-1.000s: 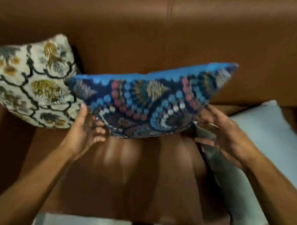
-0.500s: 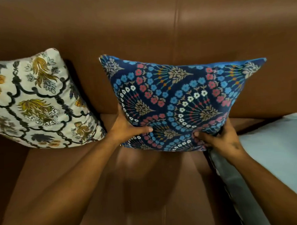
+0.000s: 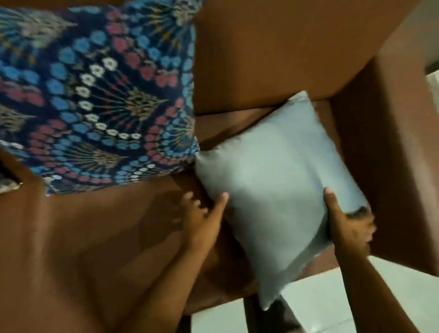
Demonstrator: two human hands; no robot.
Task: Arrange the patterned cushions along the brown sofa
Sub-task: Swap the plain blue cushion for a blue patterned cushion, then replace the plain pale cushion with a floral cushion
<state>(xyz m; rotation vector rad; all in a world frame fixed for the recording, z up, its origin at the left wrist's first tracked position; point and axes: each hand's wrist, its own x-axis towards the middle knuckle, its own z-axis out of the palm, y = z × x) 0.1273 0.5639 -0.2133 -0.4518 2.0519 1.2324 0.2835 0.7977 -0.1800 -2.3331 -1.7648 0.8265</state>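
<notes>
I see the sofa (image 3: 271, 50) in a plain, warm brown all over. The patterned cushion (image 3: 92, 96) has a dark navy ground covered in fans of small flowers in bright blue, dusty red and white, with tan sprigs between them. The plain cushion (image 3: 272, 184) is an even pale blue-grey with no pattern, and the floor (image 3: 328, 310) is pale, whitish tile.
</notes>
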